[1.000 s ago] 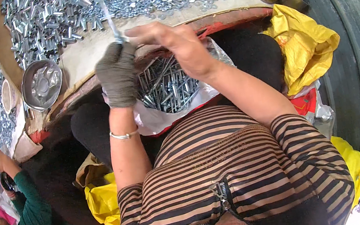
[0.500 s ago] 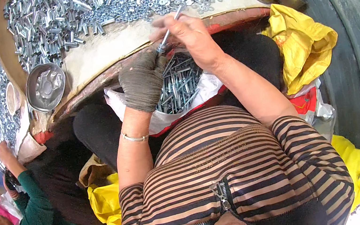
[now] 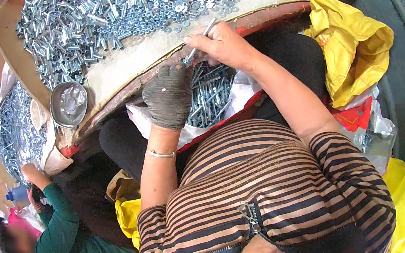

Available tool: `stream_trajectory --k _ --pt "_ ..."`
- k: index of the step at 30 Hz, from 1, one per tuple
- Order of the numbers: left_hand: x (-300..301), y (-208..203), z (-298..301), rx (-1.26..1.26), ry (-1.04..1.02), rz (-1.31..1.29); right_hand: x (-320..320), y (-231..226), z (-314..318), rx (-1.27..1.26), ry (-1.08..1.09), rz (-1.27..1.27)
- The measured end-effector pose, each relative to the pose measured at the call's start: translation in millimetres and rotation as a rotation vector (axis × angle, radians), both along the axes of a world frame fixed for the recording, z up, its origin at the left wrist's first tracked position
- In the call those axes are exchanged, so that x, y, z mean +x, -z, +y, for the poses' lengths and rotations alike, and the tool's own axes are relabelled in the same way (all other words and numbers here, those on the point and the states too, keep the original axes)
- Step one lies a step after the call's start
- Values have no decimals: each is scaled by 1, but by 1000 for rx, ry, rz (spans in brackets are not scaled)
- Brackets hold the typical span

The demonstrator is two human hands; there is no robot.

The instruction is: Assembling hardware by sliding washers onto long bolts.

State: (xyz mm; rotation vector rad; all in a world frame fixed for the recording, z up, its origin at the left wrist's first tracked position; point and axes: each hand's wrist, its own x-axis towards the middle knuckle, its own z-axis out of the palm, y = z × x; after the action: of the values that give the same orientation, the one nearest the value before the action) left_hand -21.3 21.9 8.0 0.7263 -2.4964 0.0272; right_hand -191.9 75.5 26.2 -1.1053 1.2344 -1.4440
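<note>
Beside the fitting-strewn tabletop (image 3: pixel 118 68), a metal rod (image 3: pixel 192 56) slants near the bag (image 3: pixel 240 93), its lower end pinched by the gloved left hand (image 3: pixel 170 97), while the right hand (image 3: pixel 228 47), open a second ago, now grips its shaft, so both control it.

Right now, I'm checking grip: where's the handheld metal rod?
Head view, above centre: the metal rod slants between the gloved left hand and bare right hand, near the white bag.
</note>
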Motion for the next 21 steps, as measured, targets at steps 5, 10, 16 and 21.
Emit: stream_trajectory --k 5,10,16,21 --pt "-16 -16 2 44 117 127 -5 5 13 95 35 29" --pt "-12 -25 5 1032 247 296 -12 8 26 -68 -89 -7" --pt "25 -21 -22 1586 478 -23 1 21 25 -65 -468 158" --pt "30 -22 -111 585 -269 -50 -15 36 9 -186 213 534"
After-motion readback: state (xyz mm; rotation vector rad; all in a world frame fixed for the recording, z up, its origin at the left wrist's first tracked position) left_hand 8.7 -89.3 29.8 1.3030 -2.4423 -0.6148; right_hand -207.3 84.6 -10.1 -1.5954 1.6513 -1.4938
